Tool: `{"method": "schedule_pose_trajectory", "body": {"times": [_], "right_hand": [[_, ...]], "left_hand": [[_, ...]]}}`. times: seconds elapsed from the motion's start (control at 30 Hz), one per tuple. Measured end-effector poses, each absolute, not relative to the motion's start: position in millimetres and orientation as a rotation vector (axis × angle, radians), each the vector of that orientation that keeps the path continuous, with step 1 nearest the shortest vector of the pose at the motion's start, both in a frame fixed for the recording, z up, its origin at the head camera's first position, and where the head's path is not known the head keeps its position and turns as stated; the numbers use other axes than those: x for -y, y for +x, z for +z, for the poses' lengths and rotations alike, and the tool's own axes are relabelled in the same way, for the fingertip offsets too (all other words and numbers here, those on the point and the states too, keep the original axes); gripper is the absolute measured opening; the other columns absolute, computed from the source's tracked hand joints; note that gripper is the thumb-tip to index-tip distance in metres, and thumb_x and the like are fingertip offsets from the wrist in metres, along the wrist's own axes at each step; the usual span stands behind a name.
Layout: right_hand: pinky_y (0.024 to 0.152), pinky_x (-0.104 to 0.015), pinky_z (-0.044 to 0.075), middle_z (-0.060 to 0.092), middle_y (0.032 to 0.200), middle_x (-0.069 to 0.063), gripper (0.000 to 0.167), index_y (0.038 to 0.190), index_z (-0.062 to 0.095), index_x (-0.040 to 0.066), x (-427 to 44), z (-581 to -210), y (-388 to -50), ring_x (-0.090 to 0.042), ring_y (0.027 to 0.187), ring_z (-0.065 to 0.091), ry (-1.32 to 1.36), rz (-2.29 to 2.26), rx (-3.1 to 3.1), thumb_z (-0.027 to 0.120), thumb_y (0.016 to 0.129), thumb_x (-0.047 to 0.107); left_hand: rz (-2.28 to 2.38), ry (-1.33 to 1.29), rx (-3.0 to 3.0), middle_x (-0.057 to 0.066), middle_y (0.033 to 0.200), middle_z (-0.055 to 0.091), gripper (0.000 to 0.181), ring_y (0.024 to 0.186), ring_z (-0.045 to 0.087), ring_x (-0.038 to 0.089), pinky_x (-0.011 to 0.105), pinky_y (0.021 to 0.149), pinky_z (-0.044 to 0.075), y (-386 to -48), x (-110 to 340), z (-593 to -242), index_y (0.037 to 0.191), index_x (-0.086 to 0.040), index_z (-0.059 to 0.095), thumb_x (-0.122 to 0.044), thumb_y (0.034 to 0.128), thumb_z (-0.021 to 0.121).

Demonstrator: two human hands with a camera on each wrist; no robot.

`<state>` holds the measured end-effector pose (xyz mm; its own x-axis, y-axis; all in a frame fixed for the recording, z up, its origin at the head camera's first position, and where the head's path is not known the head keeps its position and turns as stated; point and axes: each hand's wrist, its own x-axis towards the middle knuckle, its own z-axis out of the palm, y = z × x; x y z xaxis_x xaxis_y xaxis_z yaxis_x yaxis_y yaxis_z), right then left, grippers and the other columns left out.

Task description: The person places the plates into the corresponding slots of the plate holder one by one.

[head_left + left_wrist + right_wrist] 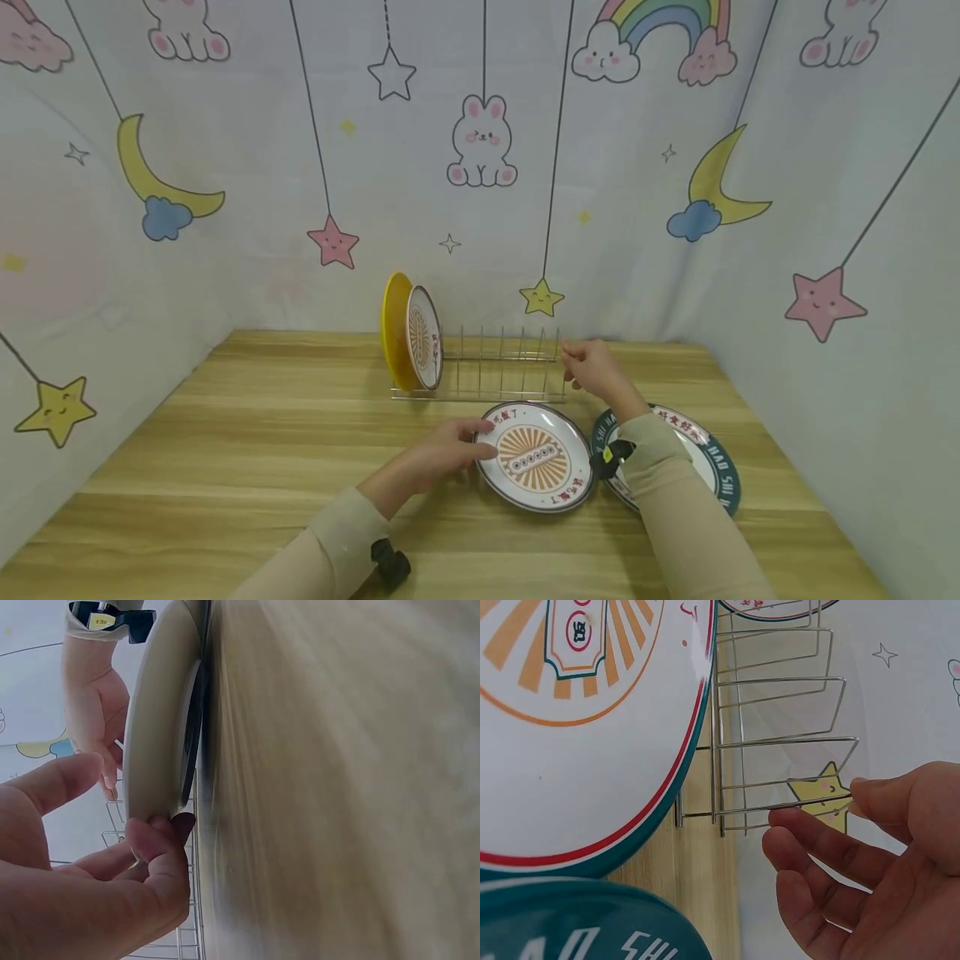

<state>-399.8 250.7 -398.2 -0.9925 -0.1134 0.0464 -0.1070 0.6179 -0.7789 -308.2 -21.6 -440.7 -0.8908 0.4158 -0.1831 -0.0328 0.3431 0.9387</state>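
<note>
My left hand (pixel 442 454) is at the left edge of a white plate (pixel 536 458) with an orange ray pattern. In the left wrist view, curled fingers (pixel 161 851) hold that plate's rim, some tips tucked beneath it; the thumb is raised above. Behind it stands a wire dish rack (pixel 502 367), and my right hand (pixel 596 367) pinches the rack's right end wire (pixel 802 802) between thumb and fingers. Two plates stand upright in the rack's left end: a yellow one (pixel 395 333) and a smaller white patterned one (pixel 424 337).
A larger green-rimmed plate (pixel 723 475) lies at the right, partly hidden under my right forearm. The wooden table (pixel 247 433) meets a white cloth backdrop (pixel 420 183) printed with stars, moons and rabbits, behind and on both sides.
</note>
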Motion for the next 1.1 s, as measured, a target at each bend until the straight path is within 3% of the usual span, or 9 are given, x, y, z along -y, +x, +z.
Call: {"method": "schedule_pose_trajectory", "body": {"times": [0.4, 0.63, 0.73, 0.97, 1.1], "right_hand": [[0.075, -0.048, 0.055, 0.064, 0.083, -0.020, 0.039, 0.142, 0.049, 0.000, -249, -395, -399, -0.042, 0.082, 0.065, -0.211, -1.362, -2.806, 0.048, 0.105, 0.012], [0.064, -0.038, 0.051, 0.065, 0.087, -0.023, 0.041, 0.144, 0.046, 0.002, -250, -395, -400, -0.040, 0.080, 0.064, -0.182, -1.355, -2.781, 0.048, 0.105, 0.012], [0.066, -0.040, 0.051, 0.065, 0.088, -0.023, 0.041, 0.145, 0.046, 0.003, -249, -395, -400, -0.040, 0.081, 0.064, -0.167, -1.356, -2.776, 0.048, 0.105, 0.013], [0.057, -0.027, 0.044, 0.065, 0.088, -0.023, 0.041, 0.145, 0.047, 0.004, -249, -393, -398, -0.040, 0.082, 0.064, -0.160, -1.336, -2.784, 0.048, 0.105, 0.014], [0.059, -0.030, 0.046, 0.065, 0.089, -0.024, 0.041, 0.145, 0.046, 0.004, -249, -392, -397, -0.040, 0.082, 0.063, -0.163, -1.333, -2.777, 0.048, 0.105, 0.013]], "left_hand": [[1.452, 0.447, -2.487, 0.020, 0.139, 0.053, 0.059, 0.118, 0.052, 0.026, 0.044, 0.104, 0.042, -304, 22, -432, 0.139, 0.003, 0.053, -0.018, 0.0879, 0.074], [1.358, 0.482, -2.654, 0.019, 0.129, 0.059, 0.058, 0.107, 0.061, 0.027, 0.037, 0.087, 0.054, -305, 31, -433, 0.137, 0.002, 0.055, -0.019, 0.0867, 0.074], [1.363, 0.471, -2.694, 0.020, 0.129, 0.060, 0.056, 0.103, 0.063, 0.026, 0.033, 0.080, 0.055, -304, 35, -431, 0.137, 0.001, 0.056, -0.018, 0.0866, 0.074], [1.504, 0.396, -2.745, 0.017, 0.129, 0.061, 0.051, 0.091, 0.066, 0.021, 0.027, 0.067, 0.056, -304, 42, -429, 0.135, -0.003, 0.060, -0.010, 0.0859, 0.073], [1.598, 0.352, -2.766, 0.013, 0.123, 0.066, 0.045, 0.087, 0.065, 0.017, 0.025, 0.064, 0.055, -306, 45, -427, 0.129, -0.004, 0.065, -0.006, 0.0850, 0.072]]}}
